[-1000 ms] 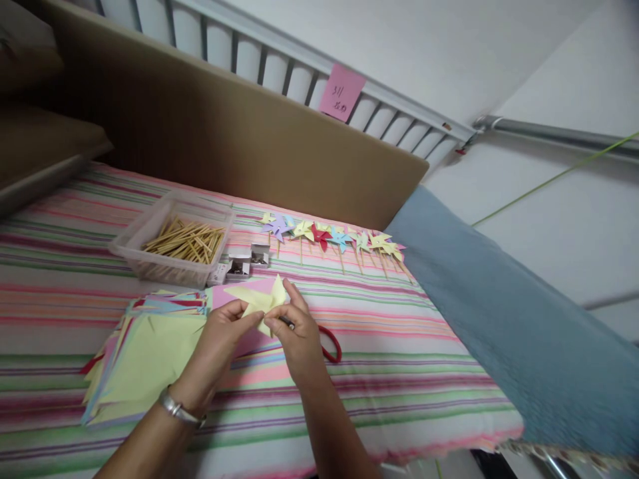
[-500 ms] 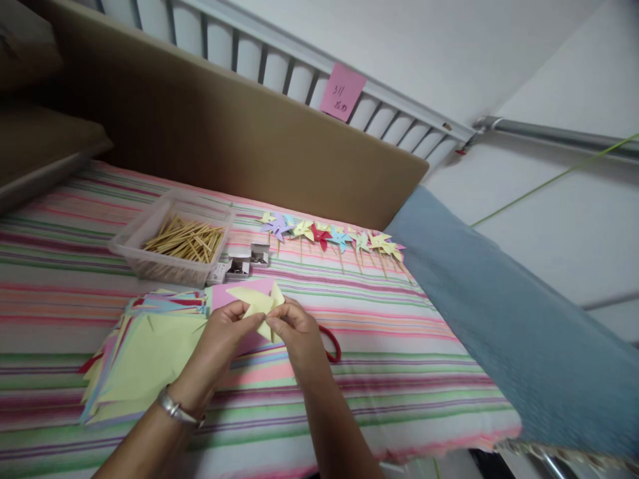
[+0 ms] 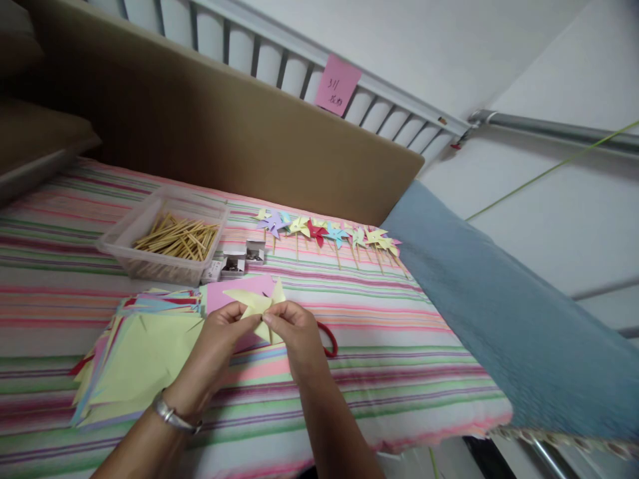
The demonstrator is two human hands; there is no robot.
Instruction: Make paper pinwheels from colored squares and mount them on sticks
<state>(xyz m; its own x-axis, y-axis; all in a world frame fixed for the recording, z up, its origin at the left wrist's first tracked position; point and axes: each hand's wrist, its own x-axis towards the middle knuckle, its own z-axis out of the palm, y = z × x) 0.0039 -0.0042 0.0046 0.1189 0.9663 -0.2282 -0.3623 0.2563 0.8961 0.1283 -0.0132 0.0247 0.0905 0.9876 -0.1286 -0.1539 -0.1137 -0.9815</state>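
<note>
My left hand and my right hand both pinch a pale yellow paper pinwheel, held just above the striped cloth. Their fingertips meet at the paper's middle, and its points stick up and to the left. Under and behind the hands lies a pink paper sheet. A stack of coloured paper squares lies to the left of my left hand. A metal bracelet circles my left wrist.
A clear tub of wooden sticks stands at the back left, with two small open boxes beside it. A row of finished pinwheels on sticks lies farther back. A red loop peeks out right of my right hand. A blue blanket covers the right.
My right index finger, stretched out a second ago, has curled in, so both hands now pinch the yellow paper tightly. The view has shifted slightly.
</note>
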